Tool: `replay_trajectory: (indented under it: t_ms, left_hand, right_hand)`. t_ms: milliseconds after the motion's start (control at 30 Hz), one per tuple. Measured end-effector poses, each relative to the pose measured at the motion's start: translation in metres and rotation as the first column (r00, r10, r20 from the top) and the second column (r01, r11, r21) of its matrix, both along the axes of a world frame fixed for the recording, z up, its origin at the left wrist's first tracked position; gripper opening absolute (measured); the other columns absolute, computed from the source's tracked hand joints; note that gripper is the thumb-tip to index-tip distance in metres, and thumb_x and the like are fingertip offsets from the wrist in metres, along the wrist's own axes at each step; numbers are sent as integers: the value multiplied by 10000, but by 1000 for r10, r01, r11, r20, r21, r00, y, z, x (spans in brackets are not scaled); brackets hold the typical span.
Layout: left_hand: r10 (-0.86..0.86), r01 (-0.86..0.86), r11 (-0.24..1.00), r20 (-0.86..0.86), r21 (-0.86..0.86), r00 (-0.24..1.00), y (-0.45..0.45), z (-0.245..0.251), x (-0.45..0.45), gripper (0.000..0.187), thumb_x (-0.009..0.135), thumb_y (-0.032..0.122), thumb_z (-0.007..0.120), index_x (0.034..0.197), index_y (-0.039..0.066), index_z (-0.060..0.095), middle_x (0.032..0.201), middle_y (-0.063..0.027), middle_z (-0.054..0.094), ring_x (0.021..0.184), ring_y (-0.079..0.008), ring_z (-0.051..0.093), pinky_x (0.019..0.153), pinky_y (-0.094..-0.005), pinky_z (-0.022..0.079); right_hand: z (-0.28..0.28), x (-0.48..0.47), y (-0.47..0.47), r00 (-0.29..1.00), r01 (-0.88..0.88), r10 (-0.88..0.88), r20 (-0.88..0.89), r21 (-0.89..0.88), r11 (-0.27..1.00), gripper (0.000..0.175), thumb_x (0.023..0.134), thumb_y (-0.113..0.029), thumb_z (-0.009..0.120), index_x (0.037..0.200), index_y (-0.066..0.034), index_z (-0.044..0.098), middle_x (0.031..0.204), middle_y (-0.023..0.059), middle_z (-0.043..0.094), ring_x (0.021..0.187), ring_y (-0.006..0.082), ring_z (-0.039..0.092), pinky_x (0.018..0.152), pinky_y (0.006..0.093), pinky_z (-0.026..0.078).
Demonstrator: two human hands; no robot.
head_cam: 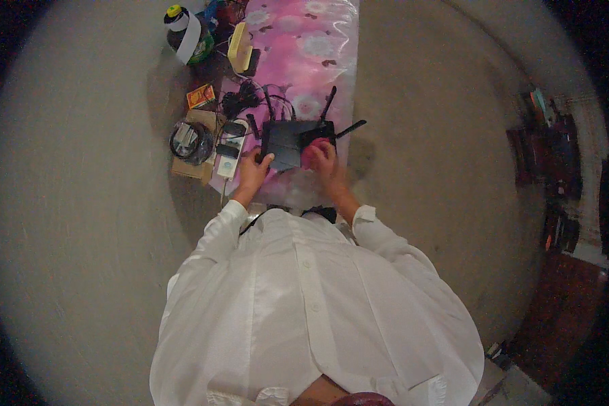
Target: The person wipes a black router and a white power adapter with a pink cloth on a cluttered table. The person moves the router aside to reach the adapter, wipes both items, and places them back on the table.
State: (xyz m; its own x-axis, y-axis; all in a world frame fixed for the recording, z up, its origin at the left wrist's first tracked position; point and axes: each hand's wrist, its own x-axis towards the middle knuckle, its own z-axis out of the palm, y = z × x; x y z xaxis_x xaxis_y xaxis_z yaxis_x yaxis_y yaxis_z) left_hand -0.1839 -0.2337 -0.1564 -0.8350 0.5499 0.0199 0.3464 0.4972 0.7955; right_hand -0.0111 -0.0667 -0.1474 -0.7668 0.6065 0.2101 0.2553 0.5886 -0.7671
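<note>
A black wireless router [284, 144] with raised antennas lies on the pink floral plastic cover [304, 66] in front of me. My left hand [254, 170] grips the router's near left corner, its thumb over the top face. Bunched in my right hand [327, 162] is a pinkish-red cloth [311, 154], pressed against the right part of the router's top. Two antennas, one upright [329, 101] and one leaning right [351, 128], rise at the right end. The fingers partly hide the cloth.
Left of the router lie a white power strip [227, 167] with black plugs, a round black-rimmed container [192, 141] on cardboard [188, 170], and an orange box [201, 96]. Black cables [241, 99] tangle behind. Farther back are a cream device [240, 48] and a dark bottle [200, 48].
</note>
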Motion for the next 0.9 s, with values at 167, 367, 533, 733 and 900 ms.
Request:
replay_trajectory:
  t_ms: [167, 367, 533, 733, 900]
  left_hand:
    - [22, -24, 1000, 213, 5, 977, -3, 1, 7, 588, 879, 417, 780, 1220, -46, 661, 997, -186, 727, 885, -262, 705, 805, -386, 555]
    - [136, -176, 981, 363, 79, 922, 5, -4, 20, 564, 896, 361, 787, 1269, -35, 638, 971, -154, 726, 699, -198, 696, 625, -348, 555]
    - [305, -406, 902, 443, 150, 843, 14, -16, 43, 494, 914, 287, 768, 1277, -18, 631, 981, -141, 723, 724, -199, 676, 642, -351, 537]
    - [486, -491, 868, 72, 73, 871, 25, -25, 80, 484, 916, 70, 662, 1383, 2, 555, 1264, -229, 622, 1175, -398, 583, 1017, -448, 459]
    - [572, -564, 812, -12, 148, 820, 37, -15, 108, 531, 888, -24, 593, 1413, 9, 518, 1289, -241, 594, 1175, -416, 578, 1018, -462, 459]
  right_hand:
    - [12, -26, -31, 988, 45, 8, 152, -338, 940, 378, 974, -233, 642, 1314, -71, 604, 1319, 125, 590, 1209, 294, 605, 1017, 369, 480]
    - [40, 17, 21, 978, -205, 207, -15, -218, 954, 387, 986, -317, 640, 1286, -75, 617, 1265, 102, 617, 1127, 257, 611, 997, 350, 474]
    - [54, 32, 53, 960, -71, 244, 134, -730, 679, 359, 1002, -314, 602, 1290, -101, 623, 1292, 125, 590, 1156, 345, 602, 1009, 379, 474]
    - [29, -18, 29, 819, -469, 487, 303, -135, 873, 357, 942, -243, 619, 1279, -126, 633, 1334, 111, 579, 1159, 355, 594, 989, 409, 510]
    - [16, -30, 37, 732, -654, 589, 341, 110, 749, 363, 920, -151, 601, 1282, -156, 627, 1349, 93, 568, 1148, 340, 600, 963, 409, 533]
